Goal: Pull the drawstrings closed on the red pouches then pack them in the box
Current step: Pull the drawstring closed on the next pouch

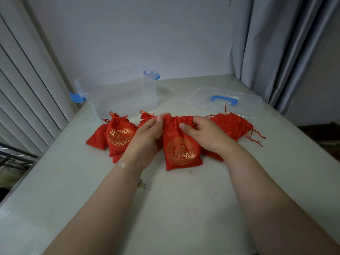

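Note:
A red pouch with a gold round pattern lies in the middle of the table, its mouth still wide. My left hand pinches the pouch's top left corner. My right hand grips its top right edge, thumb on the front. To the left lies a pile of tied red pouches. Behind my right hand sits a heap of flat red pouches with loose strings. The clear plastic box with blue latches stands open at the back left.
The box's clear lid with a blue handle lies at the back right. Grey curtains hang at the right. Slatted panels line the left side. The pale table reaches toward me between my forearms.

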